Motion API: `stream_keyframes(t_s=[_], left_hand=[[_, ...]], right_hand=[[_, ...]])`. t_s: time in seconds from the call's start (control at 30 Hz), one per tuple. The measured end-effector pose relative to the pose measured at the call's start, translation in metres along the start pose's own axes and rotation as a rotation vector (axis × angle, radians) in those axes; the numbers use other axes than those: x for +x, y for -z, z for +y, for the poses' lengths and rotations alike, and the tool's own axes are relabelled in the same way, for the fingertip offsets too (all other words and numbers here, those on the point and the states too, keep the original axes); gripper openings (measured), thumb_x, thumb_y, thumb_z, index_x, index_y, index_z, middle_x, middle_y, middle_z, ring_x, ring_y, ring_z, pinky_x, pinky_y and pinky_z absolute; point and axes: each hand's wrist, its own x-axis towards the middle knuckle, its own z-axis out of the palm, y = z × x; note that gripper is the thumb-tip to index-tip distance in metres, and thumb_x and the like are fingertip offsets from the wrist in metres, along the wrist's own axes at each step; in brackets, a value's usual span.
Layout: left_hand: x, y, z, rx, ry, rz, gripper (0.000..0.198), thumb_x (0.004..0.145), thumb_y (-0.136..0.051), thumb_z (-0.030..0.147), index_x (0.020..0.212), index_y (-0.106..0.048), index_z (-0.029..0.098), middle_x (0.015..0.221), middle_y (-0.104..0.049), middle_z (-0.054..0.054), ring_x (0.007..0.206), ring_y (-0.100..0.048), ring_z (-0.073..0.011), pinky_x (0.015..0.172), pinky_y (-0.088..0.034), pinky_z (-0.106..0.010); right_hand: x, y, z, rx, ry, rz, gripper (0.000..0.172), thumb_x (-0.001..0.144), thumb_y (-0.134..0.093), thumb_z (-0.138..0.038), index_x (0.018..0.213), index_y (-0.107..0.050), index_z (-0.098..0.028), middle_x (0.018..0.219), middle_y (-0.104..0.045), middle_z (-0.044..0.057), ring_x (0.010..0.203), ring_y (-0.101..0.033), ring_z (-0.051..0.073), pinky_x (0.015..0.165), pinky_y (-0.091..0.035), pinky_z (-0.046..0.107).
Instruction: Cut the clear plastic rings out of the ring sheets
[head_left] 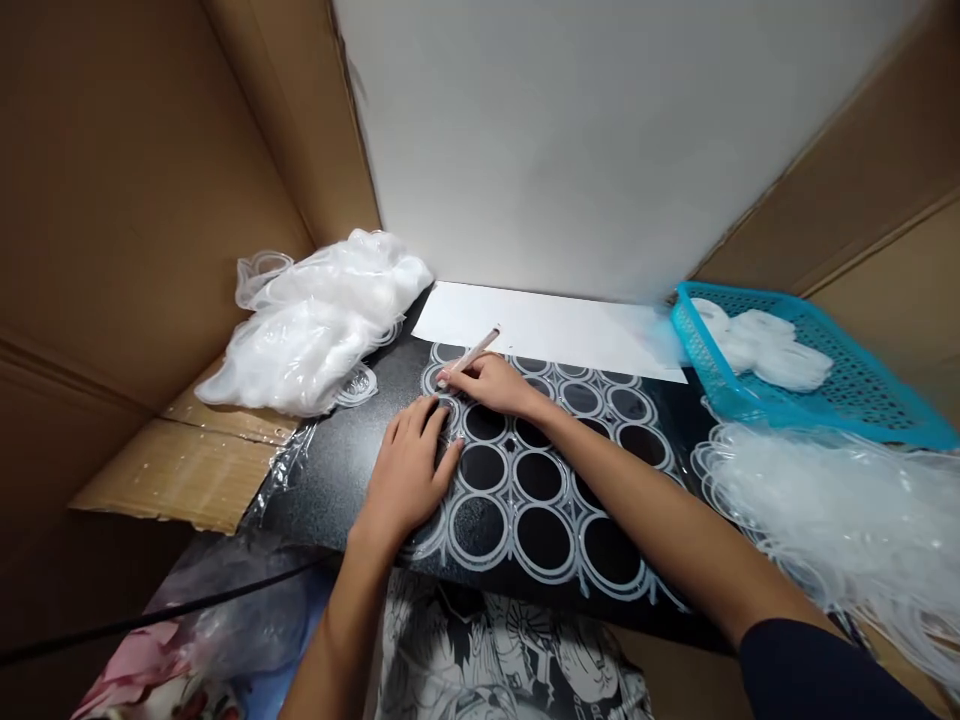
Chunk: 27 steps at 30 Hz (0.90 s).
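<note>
A sheet of joined translucent rings lies on the black tabletop, dark circles showing through the rings. My left hand rests flat on the sheet's left edge, fingers apart and thumb out to the side. Just beyond it, my right hand grips a slim white pen-like tool. The tool slants up to the right, and its dark upper end sticks out above my fingers. Its lower end is over the rings at the sheet's far left corner, partly hidden by my fingertips.
White translucent plastic pieces are heaped at the back left. A blue basket with white bundles stands at the right, beside a pile of clear rings. White paper lies along the back wall. Cardboard encloses the sides.
</note>
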Motion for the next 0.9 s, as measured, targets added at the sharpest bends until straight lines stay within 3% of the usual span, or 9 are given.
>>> stream_keyframes(t_s=[0.17,0.3,0.47,0.9], left_hand=[[-0.0005,0.0033,0.0062,0.032,0.039,-0.025,0.046,0.107,-0.048,0.039,0.147,-0.053,0.016,0.158,-0.05,-0.015,0.149,-0.044,-0.0321,0.123,-0.036,-0.053],[0.0008,0.0025,0.0069,0.04,0.045,-0.015,0.045,0.107,-0.049,0.039,0.146,-0.052,0.017,0.158,-0.051,-0.014,0.148,-0.044,-0.0315,0.122,-0.036,-0.052],[0.0032,0.001,0.0073,0.053,0.019,-0.022,0.044,0.107,-0.049,0.037,0.146,-0.051,0.017,0.158,-0.051,-0.015,0.149,-0.044,-0.03,0.122,-0.035,-0.052],[0.0045,-0.0004,0.0073,0.068,0.022,-0.011,0.045,0.106,-0.051,0.038,0.146,-0.051,0.016,0.155,-0.055,-0.014,0.145,-0.048,-0.0292,0.12,-0.036,-0.051]], right_hand=[[-0.0078,0.0018,0.0058,0.018,0.053,0.041,0.031,0.096,-0.064,-0.045,0.082,-0.079,-0.021,0.099,-0.082,0.007,0.096,-0.075,0.023,0.093,-0.054,0.037],[-0.007,0.0009,0.007,-0.017,0.054,0.036,0.027,0.097,-0.063,-0.042,0.09,-0.081,-0.023,0.101,-0.082,0.005,0.096,-0.076,0.023,0.094,-0.055,0.038],[-0.0091,-0.0011,0.0065,-0.106,0.128,0.048,0.027,0.1,-0.061,-0.041,0.096,-0.084,-0.028,0.11,-0.082,0.004,0.11,-0.075,0.026,0.107,-0.053,0.044],[-0.0091,-0.002,0.0105,-0.061,0.134,0.081,0.029,0.099,-0.063,-0.042,0.084,-0.083,-0.026,0.107,-0.083,0.006,0.107,-0.076,0.026,0.102,-0.056,0.043]])
